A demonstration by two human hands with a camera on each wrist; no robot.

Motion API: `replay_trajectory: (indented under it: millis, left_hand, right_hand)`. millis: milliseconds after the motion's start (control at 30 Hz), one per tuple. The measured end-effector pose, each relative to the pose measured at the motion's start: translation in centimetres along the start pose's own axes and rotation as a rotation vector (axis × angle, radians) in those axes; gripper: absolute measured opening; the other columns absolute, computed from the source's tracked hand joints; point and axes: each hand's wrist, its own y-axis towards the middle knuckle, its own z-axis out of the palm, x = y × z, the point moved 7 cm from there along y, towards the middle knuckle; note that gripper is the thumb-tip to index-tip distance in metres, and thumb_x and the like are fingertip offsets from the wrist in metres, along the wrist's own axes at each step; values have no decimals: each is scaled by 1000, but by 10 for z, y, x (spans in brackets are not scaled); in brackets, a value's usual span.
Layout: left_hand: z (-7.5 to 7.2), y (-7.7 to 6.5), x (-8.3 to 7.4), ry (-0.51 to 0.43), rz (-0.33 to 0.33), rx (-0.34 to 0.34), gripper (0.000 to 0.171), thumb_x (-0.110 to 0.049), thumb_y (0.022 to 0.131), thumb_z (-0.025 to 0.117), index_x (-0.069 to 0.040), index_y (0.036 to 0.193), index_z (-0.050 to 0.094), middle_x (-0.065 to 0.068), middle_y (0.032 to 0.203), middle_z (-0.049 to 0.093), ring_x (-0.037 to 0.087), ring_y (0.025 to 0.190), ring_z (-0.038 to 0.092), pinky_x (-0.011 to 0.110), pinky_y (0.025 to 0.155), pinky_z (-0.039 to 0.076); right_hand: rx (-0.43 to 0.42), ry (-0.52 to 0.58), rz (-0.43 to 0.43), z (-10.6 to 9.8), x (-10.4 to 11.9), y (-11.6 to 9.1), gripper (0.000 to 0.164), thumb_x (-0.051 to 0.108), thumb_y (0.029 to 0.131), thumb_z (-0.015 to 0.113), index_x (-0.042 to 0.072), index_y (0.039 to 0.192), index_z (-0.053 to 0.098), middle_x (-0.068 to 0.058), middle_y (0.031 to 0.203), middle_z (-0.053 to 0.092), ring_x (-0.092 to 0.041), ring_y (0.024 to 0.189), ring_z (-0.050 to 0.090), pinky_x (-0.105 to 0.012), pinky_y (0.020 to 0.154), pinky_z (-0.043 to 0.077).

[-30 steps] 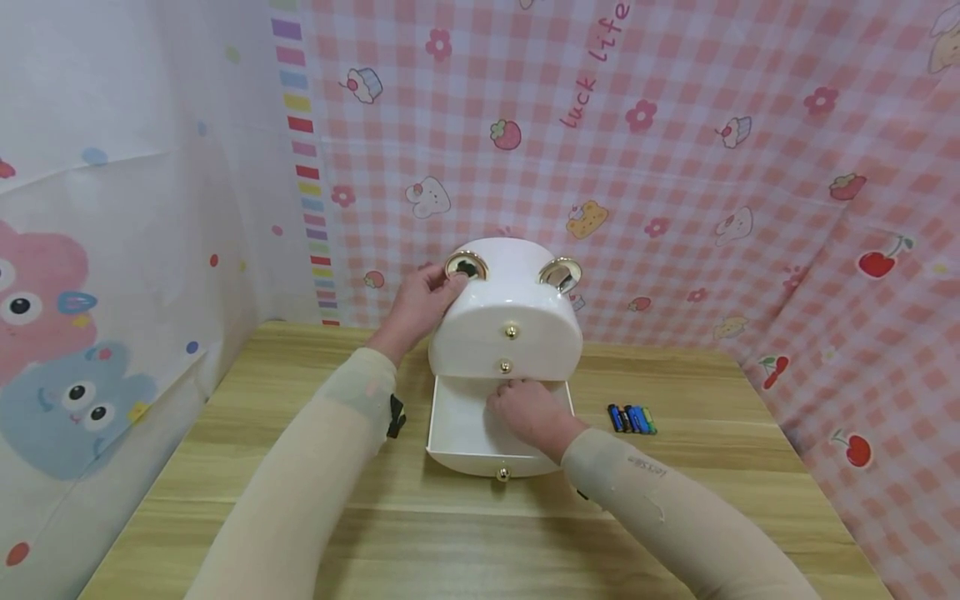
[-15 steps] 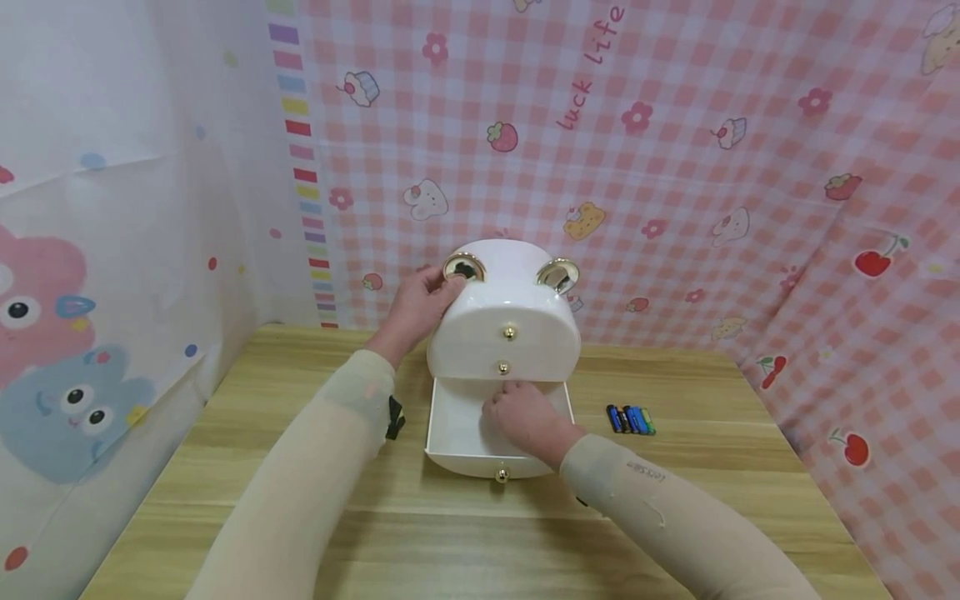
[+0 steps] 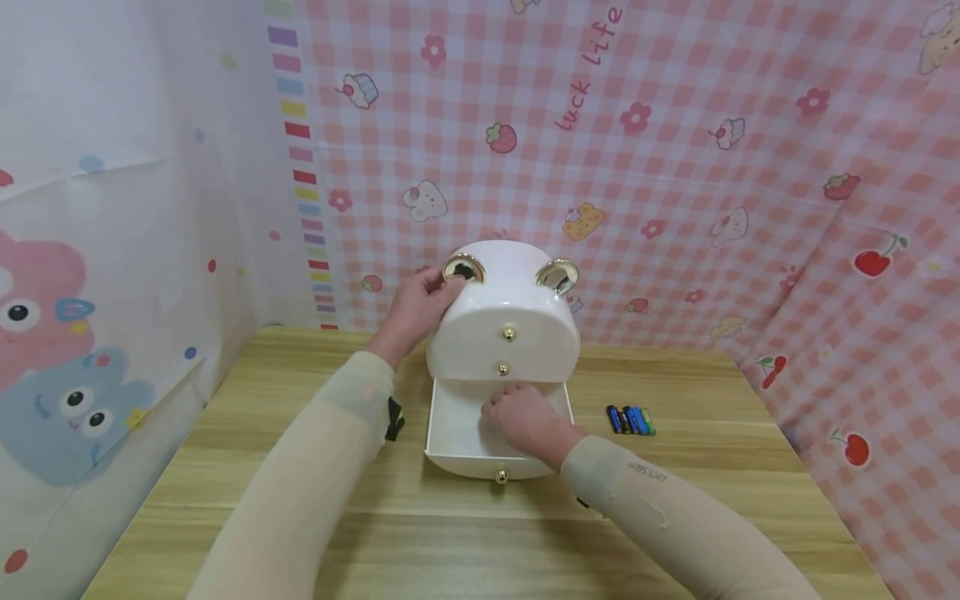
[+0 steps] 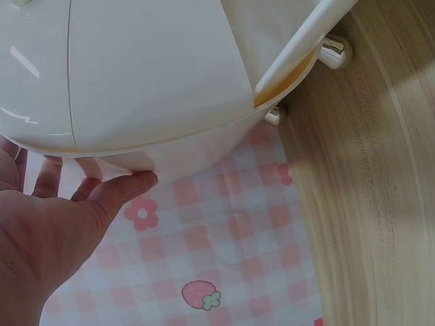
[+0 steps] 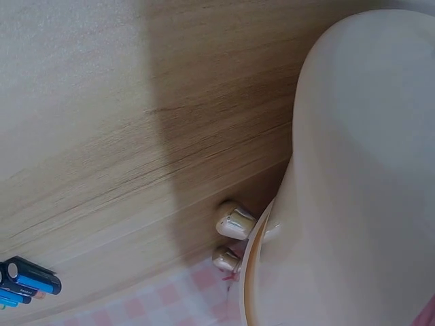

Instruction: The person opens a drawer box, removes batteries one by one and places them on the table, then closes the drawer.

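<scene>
A glossy white cabinet [image 3: 504,342] with drawers stands on the table, topped by two gold-rimmed round eyes [image 3: 557,275]. Its bottom drawer [image 3: 453,421] is pulled out. My left hand [image 3: 416,307] rests against the cabinet's left side, close to the left eye [image 3: 463,269]; in the left wrist view, the thumb and fingers [image 4: 129,187] of that hand touch the smooth wall. Inside the drawer, toward its back right, is my right hand [image 3: 525,419]. Its fingertips are hidden, so whether it holds anything is unclear. The right wrist view does not clearly show that hand.
Several batteries [image 3: 631,420] lie in a row on the wooden table [image 3: 675,500], right of the cabinet. Small gold feet [image 5: 234,221] raise the cabinet. A pink checked cloth [image 3: 675,175] hangs behind it.
The head view has shifted very slightly. Both hands, the cabinet and the drawer stay in about the same places.
</scene>
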Motion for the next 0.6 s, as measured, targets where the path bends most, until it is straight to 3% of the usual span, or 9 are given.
replay_trajectory:
  millis: [167, 333, 600]
  left_hand:
    - [0, 0, 0, 1, 2, 0, 38, -41, 106, 68, -13, 131, 74, 11, 128, 72, 24, 113, 64, 42, 103, 56]
    - [0, -1, -1, 0, 7, -1, 38, -41, 106, 68, -13, 130, 74, 12, 128, 72, 24, 113, 64, 43, 103, 56]
    - [1, 0, 0, 5, 7, 4, 38, -40, 106, 67, -13, 132, 73, 12, 128, 72, 23, 112, 64, 42, 102, 56]
  right_hand:
    - [-55, 22, -17, -2, 0, -1, 20, 14, 101, 68, 22, 118, 75, 3, 111, 77, -15, 99, 72, -32, 89, 59]
    - [-127, 56, -49, -8, 1, -3, 11, 11, 96, 71, 20, 95, 77, 4, 99, 74, -13, 83, 69, -30, 74, 57]
    - [-79, 319, -85, -10, -3, -5, 8, 8, 97, 69, 8, 90, 72, -7, 100, 73, -18, 77, 67, -31, 71, 60]
